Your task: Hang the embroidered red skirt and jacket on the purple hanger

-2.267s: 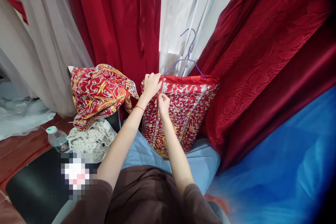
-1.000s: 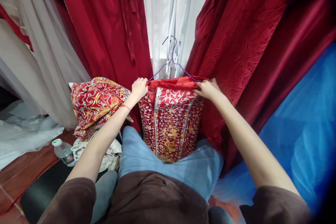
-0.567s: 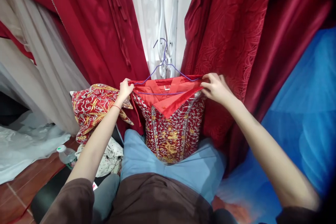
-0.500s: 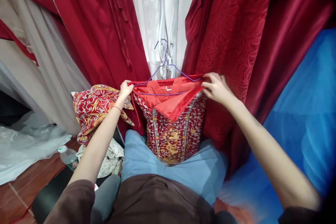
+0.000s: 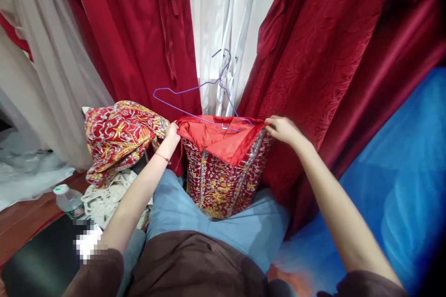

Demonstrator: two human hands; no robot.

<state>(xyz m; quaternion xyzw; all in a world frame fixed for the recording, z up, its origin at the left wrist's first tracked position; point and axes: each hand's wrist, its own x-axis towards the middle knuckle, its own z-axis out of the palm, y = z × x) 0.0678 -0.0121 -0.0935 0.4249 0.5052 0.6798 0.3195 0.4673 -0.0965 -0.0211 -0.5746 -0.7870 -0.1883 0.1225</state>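
Observation:
A red garment [image 5: 223, 171] embroidered in silver and gold rests upright on my lap, its plain red lining [image 5: 223, 139] showing at the open top. My left hand [image 5: 172, 132] is closed on the garment's left top corner. My right hand [image 5: 284, 129] pinches the right top corner. A thin purple wire hanger [image 5: 195, 95] sticks out of the top, tilted, with its left arm free above my left hand and its right arm still inside the cloth.
A second embroidered red garment [image 5: 116, 134] lies bunched at my left on a white spotted cloth [image 5: 104, 195]. A plastic bottle [image 5: 68, 200] stands on the floor. Dark red drapes [image 5: 331, 65], white sheer fabric [image 5: 223, 23] and blue tulle [image 5: 393, 181] hang close around.
The hanger's left arm has come out of the garment's left shoulder and swung up and left. Both hands dropped slightly with the garment's top edge.

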